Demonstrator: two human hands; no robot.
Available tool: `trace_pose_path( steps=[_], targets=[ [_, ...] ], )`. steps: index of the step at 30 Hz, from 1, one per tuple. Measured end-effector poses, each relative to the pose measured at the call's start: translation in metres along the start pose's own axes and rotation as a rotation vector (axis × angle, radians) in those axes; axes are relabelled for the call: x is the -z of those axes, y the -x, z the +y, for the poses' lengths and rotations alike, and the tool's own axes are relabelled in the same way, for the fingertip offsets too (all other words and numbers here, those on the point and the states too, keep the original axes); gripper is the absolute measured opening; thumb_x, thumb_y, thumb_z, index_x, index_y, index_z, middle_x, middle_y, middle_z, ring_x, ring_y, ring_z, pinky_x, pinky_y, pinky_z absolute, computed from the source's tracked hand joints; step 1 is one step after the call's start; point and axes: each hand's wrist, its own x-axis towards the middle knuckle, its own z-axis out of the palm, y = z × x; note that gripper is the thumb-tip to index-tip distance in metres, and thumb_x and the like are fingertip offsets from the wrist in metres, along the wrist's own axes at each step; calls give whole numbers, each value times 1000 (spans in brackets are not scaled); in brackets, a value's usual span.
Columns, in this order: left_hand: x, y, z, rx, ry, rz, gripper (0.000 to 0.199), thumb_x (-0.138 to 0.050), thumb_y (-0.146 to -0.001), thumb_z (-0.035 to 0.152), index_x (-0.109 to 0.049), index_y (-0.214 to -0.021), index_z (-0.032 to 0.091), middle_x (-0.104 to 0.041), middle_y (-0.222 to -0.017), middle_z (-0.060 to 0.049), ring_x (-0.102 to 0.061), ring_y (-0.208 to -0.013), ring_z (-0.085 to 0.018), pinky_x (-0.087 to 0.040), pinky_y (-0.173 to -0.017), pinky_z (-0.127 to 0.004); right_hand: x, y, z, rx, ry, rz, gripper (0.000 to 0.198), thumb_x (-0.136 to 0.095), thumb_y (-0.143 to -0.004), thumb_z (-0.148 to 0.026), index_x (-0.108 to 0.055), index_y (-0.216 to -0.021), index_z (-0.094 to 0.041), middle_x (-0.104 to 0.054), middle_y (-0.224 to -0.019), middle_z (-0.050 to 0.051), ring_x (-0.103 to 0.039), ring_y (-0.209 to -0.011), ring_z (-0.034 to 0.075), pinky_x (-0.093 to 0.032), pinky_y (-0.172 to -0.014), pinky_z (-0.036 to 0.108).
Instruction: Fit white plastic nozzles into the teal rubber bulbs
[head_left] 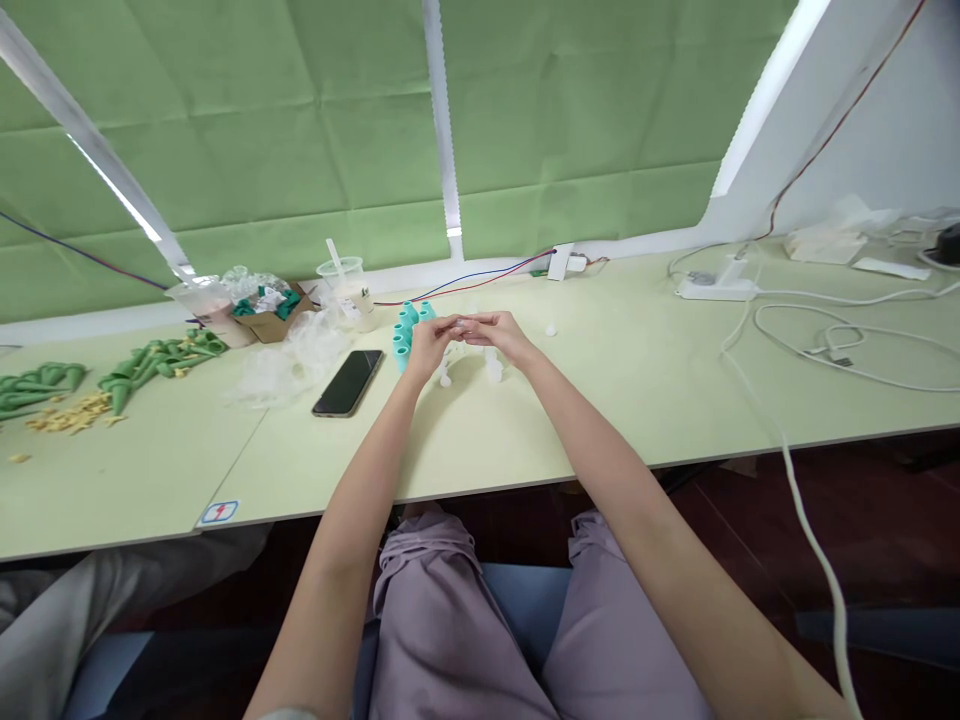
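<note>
Above the pale surface (622,375), your left hand (429,345) and right hand (505,333) are meeting, their fingers (480,320) pinching a small white piece (460,325) (mostly hidden between them). More white pieces (493,370) are lying below; teal tubes (403,340) are standing just beside your left hand, near a black smartphone (349,383).

Tabletop (645,400) bright, evenly lit, shadows soft; floor (750,520) dim; edges stretched.

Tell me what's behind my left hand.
Partly behind your left hand is a cluster of teal tube-like pieces. The hand covers some of the cluster, so I can't give a full count.
</note>
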Motion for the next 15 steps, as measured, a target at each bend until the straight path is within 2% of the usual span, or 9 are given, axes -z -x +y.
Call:
trace_pose_path(
  steps=[7,11,13,15],
  targets=[
    [-4,1,-3,37,163,-4,32,-68,-72,33,-72,-97,14,-71,-81,-6,-62,-71,-19,-52,-76,-37,-4,2,4,32,74,58,32,-76,-66,-41,-73,-89,-18,-74,-82,5,-69,-87,20,-52,-88,36],
    [-2,-2,-5,75,200,81,40,-72,-67,41,-71,-96,15,-72,-89,-7,-64,-77,-19,-52,-78,-36,-2,-2,0,66,266,50,41,-64,-78,-47,-65,-112,-24,-72,-101,5,-65,-99,20,-50,-87,37],
    [0,-4,-6,85,225,160,41,-72,-66,46,-71,-94,16,-72,-94,-8,-64,-83,-20,-51,-80,-35,7,-6,-2,157,496,156,41,-56,-84,-48,-61,-118,-26,-68,-111,6,-60,-106,22,-47,-89,40],
    [4,-6,-8,87,251,223,41,-72,-65,49,-72,-91,17,-72,-97,-8,-63,-89,-20,-50,-83,-34,25,-8,-1,260,821,383,36,-52,-87,-44,-63,-115,-25,-63,-119,9,-52,-114,26,-41,-94,44]
  ],
)
